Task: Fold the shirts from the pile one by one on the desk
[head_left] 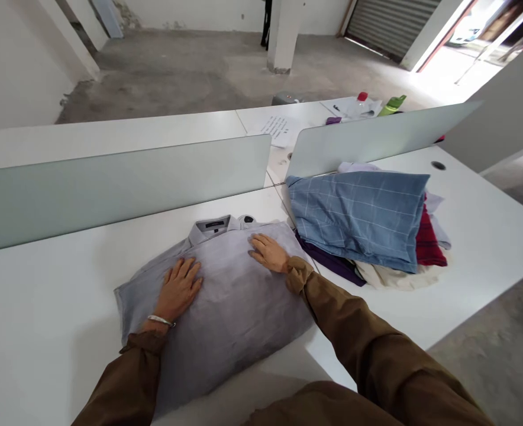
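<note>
A grey collared shirt (239,296) lies on the white table (35,307), its collar toward the divider and its lower part toward me. My left hand (179,290) rests flat on the shirt's left part below the collar, fingers spread. On the upper right part of the shirt lies my right hand (268,251), palm down with the fingers a little apart. Neither hand grips the cloth. A bracelet circles my left wrist.
Blue checked cloth (359,216) tops a clothes pile at the right, with red (428,239), cream and purple pieces under it. Low dividers (123,183) cross the table. Beyond them are papers (277,127), a green bottle (392,105) and a red-capped item.
</note>
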Tool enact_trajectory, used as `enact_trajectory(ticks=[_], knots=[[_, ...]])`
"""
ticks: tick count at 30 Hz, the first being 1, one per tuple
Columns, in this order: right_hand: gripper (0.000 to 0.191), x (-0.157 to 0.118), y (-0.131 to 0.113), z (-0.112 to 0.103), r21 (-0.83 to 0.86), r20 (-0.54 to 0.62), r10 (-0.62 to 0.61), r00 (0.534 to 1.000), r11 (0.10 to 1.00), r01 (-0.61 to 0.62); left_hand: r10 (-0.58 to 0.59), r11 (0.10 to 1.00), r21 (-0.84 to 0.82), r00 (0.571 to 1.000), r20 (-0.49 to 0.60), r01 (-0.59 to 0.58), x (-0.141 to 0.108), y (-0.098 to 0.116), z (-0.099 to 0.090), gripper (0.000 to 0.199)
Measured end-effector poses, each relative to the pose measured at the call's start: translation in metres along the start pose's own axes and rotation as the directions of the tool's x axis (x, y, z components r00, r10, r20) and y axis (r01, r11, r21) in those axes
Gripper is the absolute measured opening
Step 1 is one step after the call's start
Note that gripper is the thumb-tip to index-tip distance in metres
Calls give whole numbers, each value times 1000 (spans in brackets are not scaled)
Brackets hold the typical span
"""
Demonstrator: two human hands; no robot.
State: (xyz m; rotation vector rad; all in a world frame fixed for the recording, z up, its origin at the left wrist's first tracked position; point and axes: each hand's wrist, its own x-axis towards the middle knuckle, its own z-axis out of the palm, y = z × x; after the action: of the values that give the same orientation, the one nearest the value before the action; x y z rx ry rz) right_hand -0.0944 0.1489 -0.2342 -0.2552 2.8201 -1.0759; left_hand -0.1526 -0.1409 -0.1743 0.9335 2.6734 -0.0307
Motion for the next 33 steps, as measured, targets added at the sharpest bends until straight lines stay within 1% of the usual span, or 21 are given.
enact_trajectory(ticks=[2,4,5,7,8,9,11,13,15,17,19,21,23,26,28,29,31,33], knots=[[42,-13,-1,-14,27,-63,-5,998,1000,7,22,998,63,1000,-21,-21,-8,0,-3,44],[42,-38,1,-28,51,-129,47,991,998,-40,46,995,91,997,-59,-40,-26,6,-8,45],[42,-55,3,-34,60,-151,104,983,994,-96,61,994,95,995,-74,-54,-38,11,-10,46],[39,-93,8,-39,70,-156,270,950,963,-262,98,991,93,993,-73,-91,-69,26,-11,45],[38,-112,10,-40,70,-139,366,920,930,-360,114,990,91,991,-64,-108,-86,35,-11,43],[37,-131,11,-38,65,-113,462,880,887,-457,122,989,90,991,-52,-117,-102,43,-9,42],[37,-160,10,-34,30,-61,620,783,785,-619,103,991,84,994,-37,-100,-131,58,-4,40],[38,-177,5,-28,-23,-40,710,703,703,-711,48,997,69,998,-43,-45,-153,66,2,41],[42,-180,-2,-24,-65,-35,756,653,651,-757,-2,999,45,999,-51,5,-165,68,8,42],[43,-176,-9,-21,-91,-19,791,611,608,-789,-22,999,22,998,-59,23,-171,65,13,42],[43,-169,-13,-19,-106,7,818,575,572,-813,-6,1000,10,998,-63,7,-173,60,16,43],[41,-165,-14,-18,-96,36,829,557,558,-824,24,1000,15,997,-73,-23,-174,54,18,44],[37,-165,-15,-17,-46,76,831,551,555,-831,48,999,31,996,-80,-45,-175,47,19,44],[34,-173,-25,-17,113,150,838,524,512,-851,58,996,66,996,-63,-54,-181,30,20,45],[37,-184,-38,-15,280,173,846,505,449,-848,71,994,89,997,-32,-68,-185,13,20,45],[38,-191,-47,-12,372,181,845,502,414,-831,83,992,95,996,-20,-81,-187,3,19,45],[40,-208,-63,-3,538,204,829,520,349,-767,112,989,96,994,-12,-111,-191,-18,16,44],[40,-227,-75,8,636,246,794,556,300,-711,125,987,108,992,-36,-120,-192,-29,10,40]])
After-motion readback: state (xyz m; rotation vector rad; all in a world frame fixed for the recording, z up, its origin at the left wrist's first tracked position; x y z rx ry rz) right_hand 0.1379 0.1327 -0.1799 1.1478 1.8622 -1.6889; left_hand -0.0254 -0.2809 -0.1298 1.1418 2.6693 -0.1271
